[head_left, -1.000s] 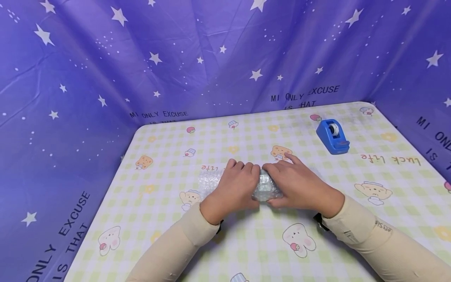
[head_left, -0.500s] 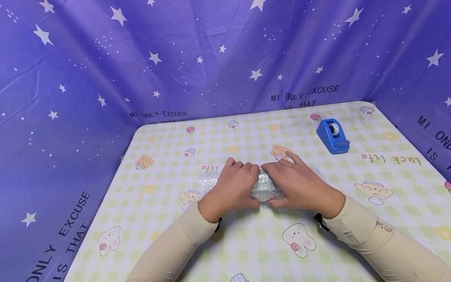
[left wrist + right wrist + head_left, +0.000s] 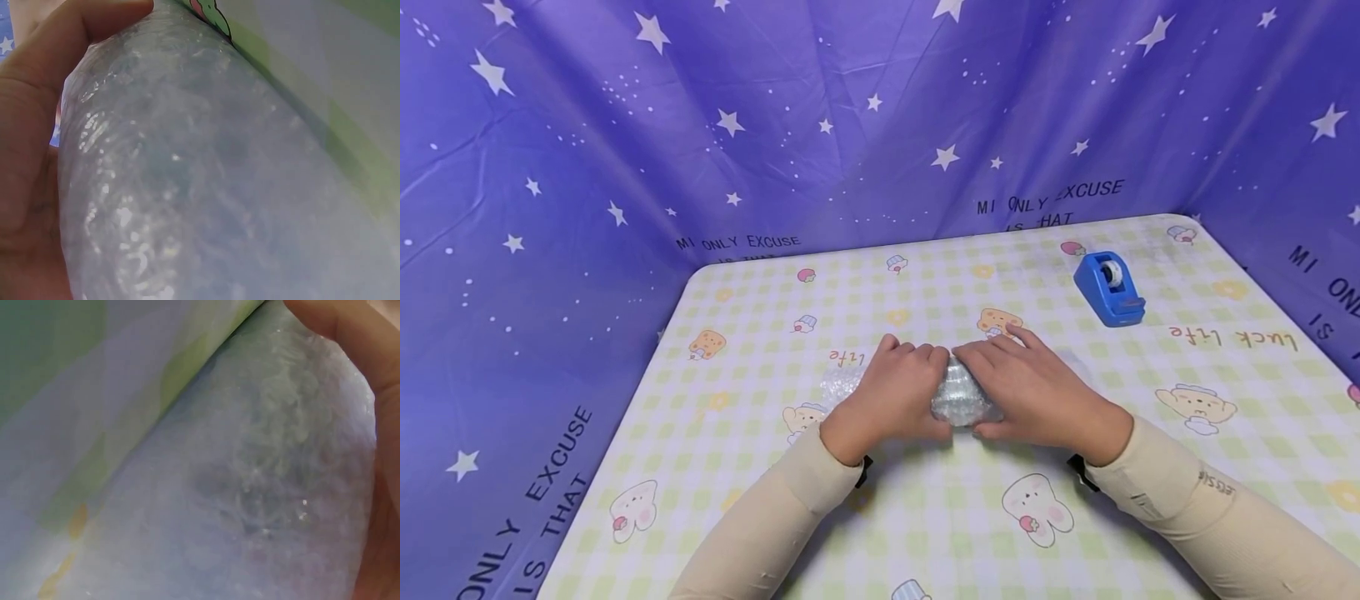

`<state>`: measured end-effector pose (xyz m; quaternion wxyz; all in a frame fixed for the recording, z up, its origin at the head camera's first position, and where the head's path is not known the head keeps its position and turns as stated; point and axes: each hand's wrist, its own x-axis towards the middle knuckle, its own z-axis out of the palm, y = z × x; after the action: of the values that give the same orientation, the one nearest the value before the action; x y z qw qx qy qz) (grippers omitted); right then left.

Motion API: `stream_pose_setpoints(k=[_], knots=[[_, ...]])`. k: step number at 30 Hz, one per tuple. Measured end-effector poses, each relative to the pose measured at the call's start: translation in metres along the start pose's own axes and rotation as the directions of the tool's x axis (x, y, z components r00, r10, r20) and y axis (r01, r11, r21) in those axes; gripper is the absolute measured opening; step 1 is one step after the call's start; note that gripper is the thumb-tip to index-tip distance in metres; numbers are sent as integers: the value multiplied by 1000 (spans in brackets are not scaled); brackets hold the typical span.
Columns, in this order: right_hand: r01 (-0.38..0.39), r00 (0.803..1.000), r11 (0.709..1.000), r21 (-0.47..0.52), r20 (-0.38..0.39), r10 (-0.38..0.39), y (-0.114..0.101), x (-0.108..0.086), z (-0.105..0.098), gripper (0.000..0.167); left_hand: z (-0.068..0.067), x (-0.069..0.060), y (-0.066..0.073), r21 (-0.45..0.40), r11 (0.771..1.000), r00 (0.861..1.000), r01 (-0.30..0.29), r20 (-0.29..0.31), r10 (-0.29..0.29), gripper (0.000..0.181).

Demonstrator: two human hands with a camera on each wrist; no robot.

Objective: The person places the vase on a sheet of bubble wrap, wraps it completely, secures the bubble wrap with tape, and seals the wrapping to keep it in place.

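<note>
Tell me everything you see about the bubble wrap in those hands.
The bubble wrap is clear, glossy, wrinkled plastic, rolled into a rounded bundle lying crosswise on the checked table cover. The left hand and right hand grip it side by side; its left end extends past the left hand. Whether it encloses something is unclear.

The head view looks forward and down at the bubble wrap (image 3: 959,395), far enough back to frame the surface (image 3: 756,367) around it. The left and right wrist views face the bubble wrap very closely, from its near left and near right; all three views share it.
</note>
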<state>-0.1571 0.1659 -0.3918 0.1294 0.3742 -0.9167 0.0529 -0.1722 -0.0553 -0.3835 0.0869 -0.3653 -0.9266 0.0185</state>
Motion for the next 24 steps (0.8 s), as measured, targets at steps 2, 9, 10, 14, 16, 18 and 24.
stream_pose_setpoints(k=[2,9,10,14,16,18,24], knots=[[1,1000,1000,-13,-2,-1,-1,0,0,100,0,0,-1,-10,1000,1000,3,9,-3,68],[4,1000,995,-99,-16,-5,-5,2,4,103,0,1,-4,-31,1000,1000,5,23,-4,66],[4,1000,994,-109,-23,-6,-6,2,4,102,0,1,-5,-31,1000,1000,4,22,-3,66],[10,999,993,-120,-52,-17,-6,2,5,98,0,2,-4,-29,1000,1000,7,24,-6,67],[14,998,993,-114,-60,-21,-6,2,5,95,0,2,-4,-27,1000,1000,10,25,-9,67],[19,998,994,-104,-66,-26,-6,3,5,93,0,2,-4,-25,1000,1000,12,22,-12,67],[32,996,996,-78,-76,-38,-3,3,5,88,1,0,-3,-24,1000,1000,15,6,-14,64]])
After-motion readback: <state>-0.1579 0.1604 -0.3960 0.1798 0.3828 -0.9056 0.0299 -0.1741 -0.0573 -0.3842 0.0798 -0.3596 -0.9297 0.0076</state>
